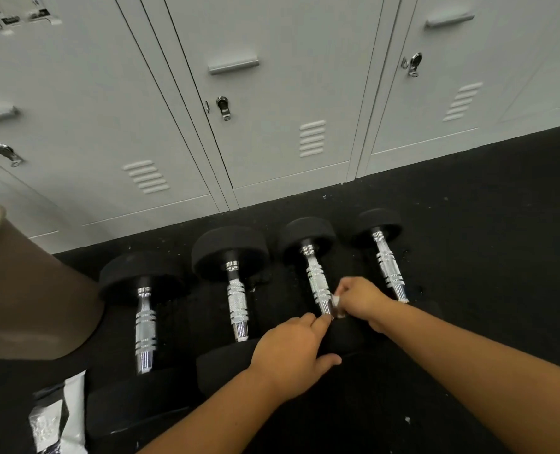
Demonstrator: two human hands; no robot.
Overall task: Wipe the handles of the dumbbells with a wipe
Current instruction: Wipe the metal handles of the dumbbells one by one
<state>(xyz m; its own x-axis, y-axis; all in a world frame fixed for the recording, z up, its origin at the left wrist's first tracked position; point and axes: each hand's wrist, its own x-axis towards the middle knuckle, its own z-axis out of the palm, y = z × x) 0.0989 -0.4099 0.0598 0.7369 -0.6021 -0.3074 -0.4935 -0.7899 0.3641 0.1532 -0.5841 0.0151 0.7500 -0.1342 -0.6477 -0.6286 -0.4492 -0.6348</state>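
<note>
Several black dumbbells with chrome handles lie side by side on the dark floor. My right hand (360, 299) is closed around a small white wipe (336, 302), pressed against the near end of the third dumbbell's handle (318, 283). My left hand (291, 352) rests on that dumbbell's near black head (344, 335), fingers curled over it and fingertips touching the handle's base. The leftmost handle (145, 326), the second handle (237, 299) and the rightmost handle (388, 267) lie untouched. My right forearm hides the rightmost dumbbell's near end.
White metal lockers (272, 109) line the wall just behind the dumbbells. A tan bin (26, 290) stands at the left. A black-and-white wipe packet (59, 417) lies on the floor at the lower left.
</note>
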